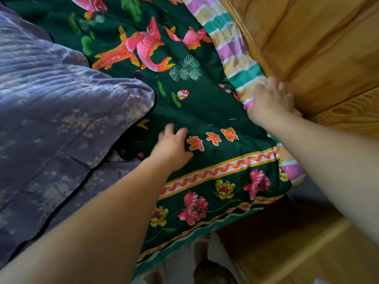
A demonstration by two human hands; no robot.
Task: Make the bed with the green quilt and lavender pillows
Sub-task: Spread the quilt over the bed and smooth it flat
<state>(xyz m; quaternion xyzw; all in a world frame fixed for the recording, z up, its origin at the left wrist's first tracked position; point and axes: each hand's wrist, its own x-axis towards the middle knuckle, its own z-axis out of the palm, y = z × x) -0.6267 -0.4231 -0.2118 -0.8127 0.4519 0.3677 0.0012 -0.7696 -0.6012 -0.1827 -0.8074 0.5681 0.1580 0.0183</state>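
The green quilt (196, 111), printed with pink and orange fish, flowers and red characters, fills the middle of the frame from the top edge down to the lower centre, where its bordered hem hangs over the side of the bed. Its upper part runs out of the picture. A wooden headboard (320, 48) takes the upper right; its top is cut off. The lavender pillow (61, 103), quilted and faintly flowered, covers the left of the frame and overlaps the quilt's left edge; its far side is out of view. A second lavender piece lies under it at lower left, but whether that is another pillow cannot be told. A striped sheet (231, 50) in pink, yellow and green shows as a band between quilt and headboard.

The left hand (174, 148) lies on the quilt in the centre, fingers spread and fairly straight, pressing the cloth just beside the red characters. The right hand (270, 99), right of centre, has its fingers curled into the striped sheet at the headboard; the fingertips are hidden in the gap.
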